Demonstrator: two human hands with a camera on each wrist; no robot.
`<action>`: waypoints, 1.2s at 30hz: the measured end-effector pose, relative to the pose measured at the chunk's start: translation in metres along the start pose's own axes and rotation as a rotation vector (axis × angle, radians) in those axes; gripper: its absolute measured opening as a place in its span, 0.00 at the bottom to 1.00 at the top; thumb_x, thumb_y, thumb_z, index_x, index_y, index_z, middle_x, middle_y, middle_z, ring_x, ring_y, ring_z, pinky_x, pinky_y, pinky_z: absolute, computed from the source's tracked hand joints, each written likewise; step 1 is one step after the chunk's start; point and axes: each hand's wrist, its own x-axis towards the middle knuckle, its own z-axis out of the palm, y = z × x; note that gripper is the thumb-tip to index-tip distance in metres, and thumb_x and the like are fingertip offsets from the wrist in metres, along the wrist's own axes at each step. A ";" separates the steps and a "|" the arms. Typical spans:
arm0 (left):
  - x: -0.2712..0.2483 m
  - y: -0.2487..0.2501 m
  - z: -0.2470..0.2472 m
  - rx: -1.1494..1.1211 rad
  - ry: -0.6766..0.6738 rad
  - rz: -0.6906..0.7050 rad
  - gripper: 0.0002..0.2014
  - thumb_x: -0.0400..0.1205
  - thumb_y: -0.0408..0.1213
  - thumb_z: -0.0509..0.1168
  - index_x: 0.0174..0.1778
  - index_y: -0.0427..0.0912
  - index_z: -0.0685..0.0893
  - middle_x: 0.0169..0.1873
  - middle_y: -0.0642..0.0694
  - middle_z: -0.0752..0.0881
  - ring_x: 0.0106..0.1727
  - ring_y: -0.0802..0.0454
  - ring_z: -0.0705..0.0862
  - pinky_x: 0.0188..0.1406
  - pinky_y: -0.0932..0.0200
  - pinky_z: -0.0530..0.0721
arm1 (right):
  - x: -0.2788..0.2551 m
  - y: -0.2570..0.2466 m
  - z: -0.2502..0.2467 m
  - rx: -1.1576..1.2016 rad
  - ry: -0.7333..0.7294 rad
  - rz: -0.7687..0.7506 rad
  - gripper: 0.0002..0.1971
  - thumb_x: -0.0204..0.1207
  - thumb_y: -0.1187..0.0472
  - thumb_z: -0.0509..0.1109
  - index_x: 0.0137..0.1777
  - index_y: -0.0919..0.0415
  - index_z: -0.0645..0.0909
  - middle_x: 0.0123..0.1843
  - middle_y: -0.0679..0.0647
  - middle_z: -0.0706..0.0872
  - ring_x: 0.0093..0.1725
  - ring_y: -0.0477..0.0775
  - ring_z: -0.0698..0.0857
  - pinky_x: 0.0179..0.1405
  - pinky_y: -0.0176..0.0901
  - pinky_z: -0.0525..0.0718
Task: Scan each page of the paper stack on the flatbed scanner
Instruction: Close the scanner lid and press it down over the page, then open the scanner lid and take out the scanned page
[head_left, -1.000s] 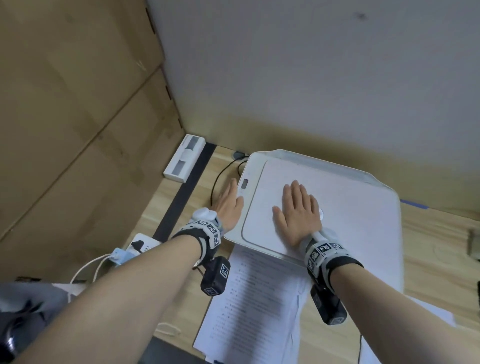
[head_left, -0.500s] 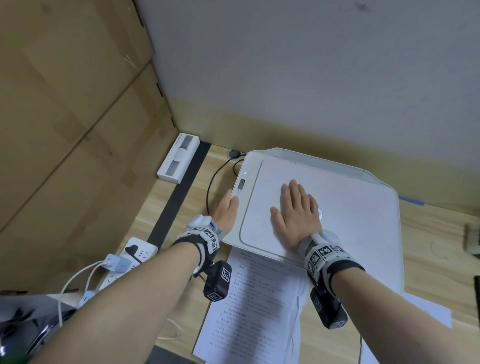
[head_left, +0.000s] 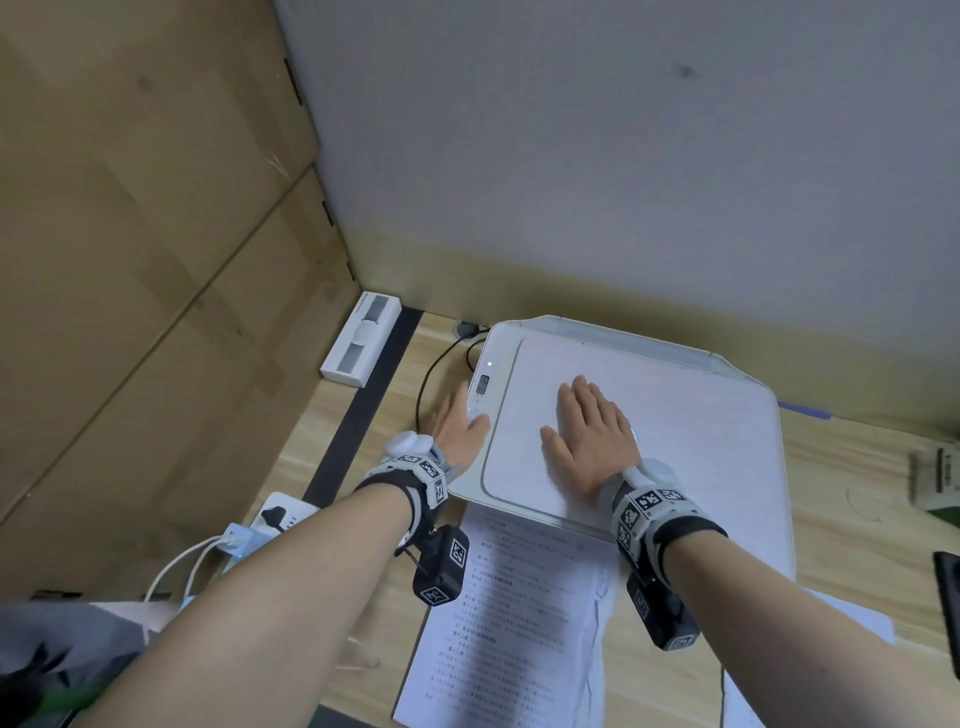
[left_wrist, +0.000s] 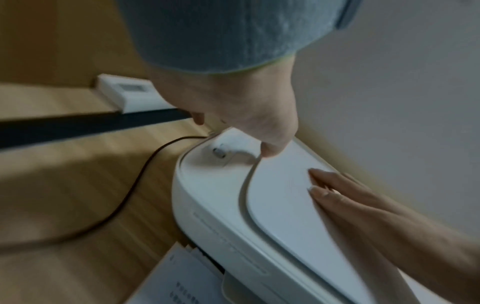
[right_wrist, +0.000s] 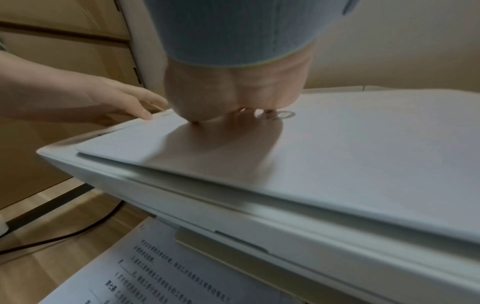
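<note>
Right hand (head_left: 592, 441) flat, fingers straight, pressing closed scanner lid (head_left: 691, 415). Left hand (head_left: 460, 423) relaxed, thumb on scanner (head_left: 485, 358) button panel. Printed pages (head_left: 514, 613) on table (head_left: 852, 525) in front.

Left hand (head_left: 460, 426): bare, forearm uncovered.
Left wrist: white-and-black band (head_left: 415, 475) printed with square black-and-white markers; a small black camera block (head_left: 441, 566) hangs beneath.
Right hand (head_left: 589, 441): bare too.
Right wrist: matching marker band (head_left: 647, 514), white knob on top, black block (head_left: 662, 613) below.
</note>
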 end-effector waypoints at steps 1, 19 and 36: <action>-0.001 0.003 -0.004 0.095 0.005 0.061 0.32 0.83 0.41 0.59 0.84 0.46 0.56 0.82 0.46 0.63 0.79 0.42 0.65 0.75 0.45 0.66 | -0.001 0.001 -0.003 -0.002 -0.009 -0.009 0.35 0.85 0.40 0.49 0.88 0.54 0.48 0.90 0.53 0.46 0.88 0.54 0.47 0.86 0.53 0.49; -0.049 0.056 0.009 1.220 -0.349 0.579 0.45 0.67 0.44 0.77 0.77 0.39 0.62 0.75 0.30 0.63 0.78 0.35 0.61 0.72 0.35 0.67 | -0.106 0.014 -0.014 0.039 -0.131 -0.031 0.31 0.84 0.47 0.63 0.84 0.52 0.61 0.87 0.50 0.59 0.81 0.58 0.63 0.79 0.52 0.67; -0.092 0.134 -0.028 1.188 -0.306 0.658 0.06 0.71 0.33 0.63 0.41 0.37 0.81 0.36 0.41 0.84 0.31 0.44 0.81 0.30 0.58 0.79 | -0.136 0.062 -0.104 -0.046 0.107 0.088 0.13 0.78 0.36 0.64 0.53 0.39 0.85 0.55 0.39 0.83 0.50 0.50 0.85 0.50 0.46 0.80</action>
